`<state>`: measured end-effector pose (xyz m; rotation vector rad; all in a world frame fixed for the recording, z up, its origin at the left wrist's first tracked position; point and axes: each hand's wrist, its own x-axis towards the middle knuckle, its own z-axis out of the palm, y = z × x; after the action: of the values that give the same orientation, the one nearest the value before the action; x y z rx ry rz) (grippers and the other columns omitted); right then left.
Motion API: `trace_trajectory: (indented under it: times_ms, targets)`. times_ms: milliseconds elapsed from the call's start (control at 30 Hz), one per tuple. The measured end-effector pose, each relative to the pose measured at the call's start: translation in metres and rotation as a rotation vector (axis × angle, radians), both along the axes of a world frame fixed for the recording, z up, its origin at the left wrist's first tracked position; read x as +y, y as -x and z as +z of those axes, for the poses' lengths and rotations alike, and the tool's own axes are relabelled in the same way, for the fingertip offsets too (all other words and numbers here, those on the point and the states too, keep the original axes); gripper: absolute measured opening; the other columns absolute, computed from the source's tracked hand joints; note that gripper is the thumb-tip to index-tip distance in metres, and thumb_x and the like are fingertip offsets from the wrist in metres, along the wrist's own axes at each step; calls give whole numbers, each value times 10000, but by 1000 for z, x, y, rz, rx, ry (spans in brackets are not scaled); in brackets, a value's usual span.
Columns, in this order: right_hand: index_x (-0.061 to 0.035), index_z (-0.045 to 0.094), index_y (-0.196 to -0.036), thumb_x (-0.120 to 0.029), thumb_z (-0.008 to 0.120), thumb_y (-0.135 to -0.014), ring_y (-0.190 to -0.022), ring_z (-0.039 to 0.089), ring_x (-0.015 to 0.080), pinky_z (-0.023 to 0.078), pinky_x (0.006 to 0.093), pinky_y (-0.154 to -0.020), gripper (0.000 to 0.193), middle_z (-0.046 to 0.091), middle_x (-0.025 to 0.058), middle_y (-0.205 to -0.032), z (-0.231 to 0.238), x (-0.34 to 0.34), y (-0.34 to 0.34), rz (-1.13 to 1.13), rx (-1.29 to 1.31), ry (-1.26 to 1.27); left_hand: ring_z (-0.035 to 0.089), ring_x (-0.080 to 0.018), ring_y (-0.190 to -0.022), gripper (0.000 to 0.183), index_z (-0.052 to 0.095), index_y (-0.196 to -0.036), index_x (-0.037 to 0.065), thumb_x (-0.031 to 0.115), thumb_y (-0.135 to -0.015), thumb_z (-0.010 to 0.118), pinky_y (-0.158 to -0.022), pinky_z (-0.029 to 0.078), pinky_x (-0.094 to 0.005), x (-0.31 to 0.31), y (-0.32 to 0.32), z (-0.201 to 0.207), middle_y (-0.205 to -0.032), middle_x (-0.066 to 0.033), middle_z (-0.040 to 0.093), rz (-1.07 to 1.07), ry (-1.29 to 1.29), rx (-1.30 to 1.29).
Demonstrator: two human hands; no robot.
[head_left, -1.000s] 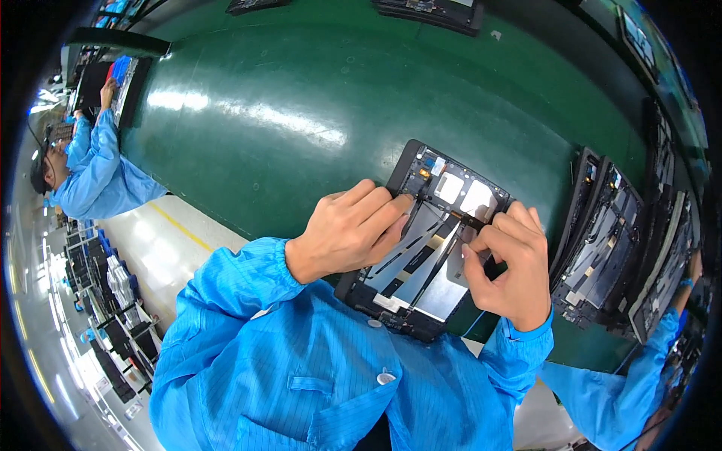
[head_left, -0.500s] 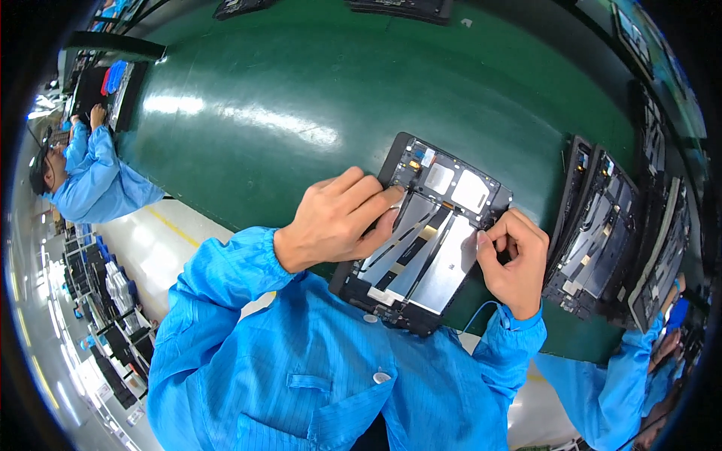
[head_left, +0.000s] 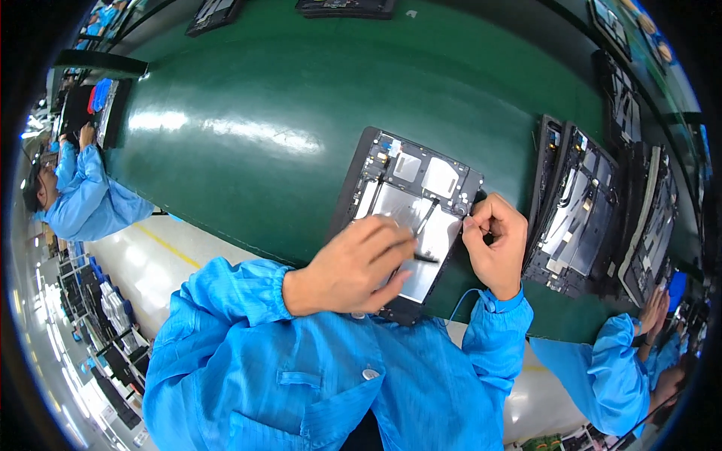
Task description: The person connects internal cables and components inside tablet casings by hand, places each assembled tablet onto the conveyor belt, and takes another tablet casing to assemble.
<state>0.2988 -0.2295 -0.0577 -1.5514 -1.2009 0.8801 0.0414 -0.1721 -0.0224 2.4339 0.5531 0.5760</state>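
Observation:
An opened tablet (head_left: 407, 167) lies tilted on the green bench close to my body. Its black frame, pale metal plates and black ribbon strips are exposed. My left hand (head_left: 353, 263) hovers over its lower left half, fingers curled and slightly smeared by motion. A short black strip (head_left: 426, 258) sticks out from between its thumb and forefinger. My right hand (head_left: 496, 239) is closed at the tablet's right edge, thumb and forefinger pinched there. Whether a small part also sits in that pinch is hidden. The left hand covers the lower left of the tablet.
Several opened tablets (head_left: 577, 218) stand leaning together at the right of the green bench (head_left: 248, 184). More dark units (head_left: 346, 7) lie along the far edge. One co-worker in blue (head_left: 90, 180) sits at the far left; another blue sleeve (head_left: 613, 368) shows at lower right.
My left hand has left the tablet's upper left edge and moved down across its middle, a black strip now at its fingertips. The right hand stays at the right edge. The view has shifted slightly.

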Motion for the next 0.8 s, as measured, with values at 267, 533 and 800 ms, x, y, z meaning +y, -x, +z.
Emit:
trace_trajectory:
  times_ms: [267,533,800]
  targets:
    - [18,516,-767,34,734,-799,-659,435,153,358,333,-604,221,475,64,-718,-2,2,-2,10,0,1,717,-280,-826,441,694,-1379,9,71,-952,787,-713,615,-376,-8,-16,7,-1174,-155,652,106,368,-37]
    - [16,515,-767,11,736,-793,-650,441,169,367,337,-606,223,471,67,-710,-2,3,-1,4,-21,-12,681,-298,-988,498,723,-1359,31,89,-875,823,-791,582,-433,-16,-28,-7,-1218,-128,652,231,-75,171]
    - [18,529,-755,10,737,-788,-645,452,161,376,334,-602,210,494,71,-699,1,3,-1,0,-30,3,687,-332,-1221,465,768,-1247,-35,113,-809,822,-968,594,-455,0,-12,-12,-1350,-155,710,57,-227,91]
